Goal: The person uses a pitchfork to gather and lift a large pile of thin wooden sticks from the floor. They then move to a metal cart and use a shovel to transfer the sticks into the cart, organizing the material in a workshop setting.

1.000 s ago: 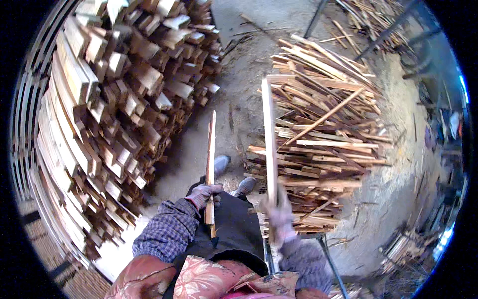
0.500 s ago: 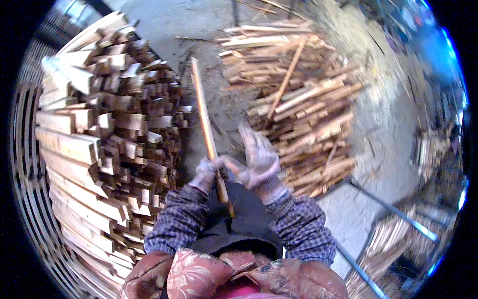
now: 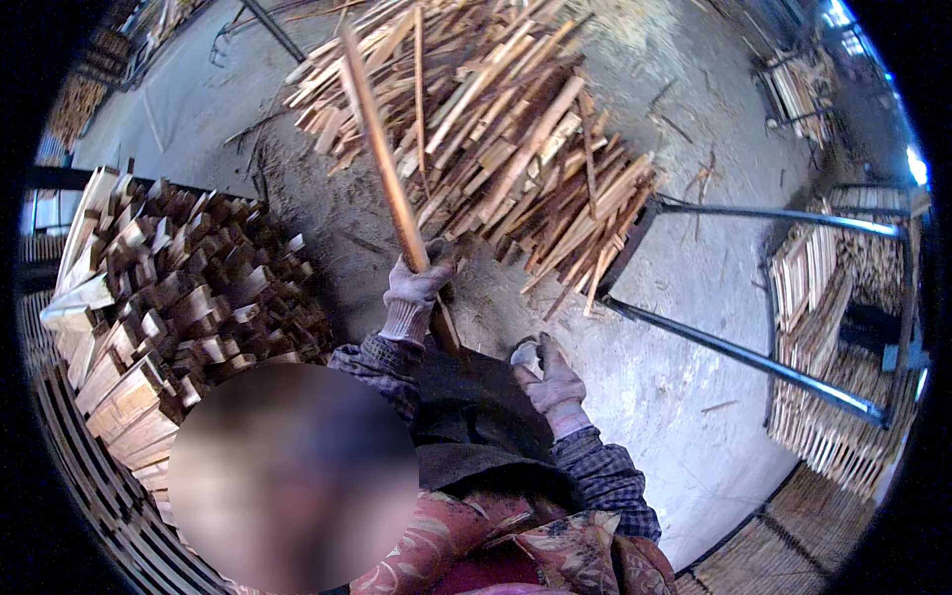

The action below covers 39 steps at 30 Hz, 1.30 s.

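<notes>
My left hand (image 3: 412, 296), in a pale glove, is wrapped round a long, narrow wooden strip (image 3: 382, 164). The strip slants up and away from me, its far end overlapping the loose pile in the picture, its lower end near the dark apron (image 3: 471, 412) over my lap. Lower and to the right, my right hand (image 3: 555, 387) is gloved too and apart from the strip. Its thumb and fingers are bent but spread, and I see no wood between them.
A loose pile of wooden strips (image 3: 496, 159) lies on the floor ahead. At left rises a dense stack of cut wood (image 3: 213, 283). A metal frame bar (image 3: 744, 352) crosses at right, before stacked strips (image 3: 818, 278). A blurred patch hides the lower left.
My view has swung, so the piles sit differently in it. My right hand has moved from beside the strip to the lower right. My left hand keeps its hold on the strip.
</notes>
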Motion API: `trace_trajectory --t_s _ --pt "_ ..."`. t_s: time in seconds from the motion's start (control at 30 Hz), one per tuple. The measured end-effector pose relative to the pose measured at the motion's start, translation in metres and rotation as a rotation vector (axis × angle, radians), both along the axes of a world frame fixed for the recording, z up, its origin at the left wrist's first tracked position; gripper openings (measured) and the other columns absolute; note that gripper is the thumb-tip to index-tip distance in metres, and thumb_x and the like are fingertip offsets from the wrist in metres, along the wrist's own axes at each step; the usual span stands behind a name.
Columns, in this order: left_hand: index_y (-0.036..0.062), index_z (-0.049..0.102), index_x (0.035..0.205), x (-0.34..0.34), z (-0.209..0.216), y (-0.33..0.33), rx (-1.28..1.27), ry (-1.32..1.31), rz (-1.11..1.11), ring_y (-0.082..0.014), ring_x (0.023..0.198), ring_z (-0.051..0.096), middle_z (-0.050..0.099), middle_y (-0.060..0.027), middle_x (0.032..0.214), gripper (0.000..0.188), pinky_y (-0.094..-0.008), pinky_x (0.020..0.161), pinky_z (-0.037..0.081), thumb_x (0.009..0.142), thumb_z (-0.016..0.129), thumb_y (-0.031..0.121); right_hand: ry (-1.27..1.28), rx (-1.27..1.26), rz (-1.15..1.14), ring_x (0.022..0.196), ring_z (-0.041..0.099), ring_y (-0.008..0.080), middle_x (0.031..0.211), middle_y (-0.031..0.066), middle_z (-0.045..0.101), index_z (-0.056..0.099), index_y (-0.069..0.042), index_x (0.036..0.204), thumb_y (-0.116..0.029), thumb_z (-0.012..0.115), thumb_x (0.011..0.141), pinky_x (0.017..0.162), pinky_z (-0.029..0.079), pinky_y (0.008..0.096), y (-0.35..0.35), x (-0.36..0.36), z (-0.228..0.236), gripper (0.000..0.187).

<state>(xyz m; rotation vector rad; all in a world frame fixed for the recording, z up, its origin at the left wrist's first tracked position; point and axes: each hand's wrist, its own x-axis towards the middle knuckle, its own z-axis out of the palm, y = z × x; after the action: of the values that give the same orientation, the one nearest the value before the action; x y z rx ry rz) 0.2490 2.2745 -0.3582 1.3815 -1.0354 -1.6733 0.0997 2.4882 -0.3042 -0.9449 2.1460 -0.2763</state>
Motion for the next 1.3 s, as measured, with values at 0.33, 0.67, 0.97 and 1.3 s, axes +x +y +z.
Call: trace_trajectory --t_s 0.33,0.67,0.97,1.3 --pt "0.0032 0.056 0.103 -0.168 -0.013 0.073 -0.048 -0.148 -0.586 -0.0115 0.064 0.056 0.062 -0.0051 0.08 0.047 -0.0262 0.059 0.048 0.068 0.074 0.027 -0.063 0.336 -0.459 0.103 0.057 0.0224 0.12 0.0133 0.054 0.03 -0.01 0.135 -0.042 0.066 0.074 0.087 0.044 0.0321 0.211 -0.096 -0.041 0.078" --pt "0.0079 0.037 0.129 -0.245 -0.062 0.161 -0.501 -0.932 -0.53 -0.0338 0.108 0.051 0.049 -0.0214 0.121 0.087 -0.0398 0.084 0.045 0.06 0.075 0.043 -0.295 0.113 -1.003 0.114 0.046 0.0221 0.132 0.0179 0.04 0.032 0.002 0.132 -0.033 0.065 0.078 0.091 0.039 0.0305 0.537 -0.234 -0.093 0.073" --pt "0.0048 0.031 0.132 -0.145 -0.036 0.341 0.034 -1.37 -0.964 -0.0329 0.112 0.049 0.051 -0.0192 0.12 0.089 -0.0386 0.091 0.042 0.063 0.073 0.042 -0.467 0.173 -1.433 0.045 0.044 0.012 0.064 0.0019 0.052 0.039 -0.008 0.128 -0.024 0.066 0.078 0.038 0.033 0.027 0.621 -0.259 -0.073 0.059" --pt "0.0037 0.028 0.134 -0.236 -0.028 0.317 0.172 -1.15 -0.953 -0.0309 0.12 0.041 0.039 -0.02 0.133 0.094 -0.0356 0.095 0.039 0.063 0.072 0.046 -0.491 -0.069 -1.207 0.059 0.049 0.0098 0.088 0.0035 0.062 0.046 -0.002 0.124 -0.029 0.066 0.077 0.054 0.04 0.0242 0.54 -0.316 -0.088 0.057"
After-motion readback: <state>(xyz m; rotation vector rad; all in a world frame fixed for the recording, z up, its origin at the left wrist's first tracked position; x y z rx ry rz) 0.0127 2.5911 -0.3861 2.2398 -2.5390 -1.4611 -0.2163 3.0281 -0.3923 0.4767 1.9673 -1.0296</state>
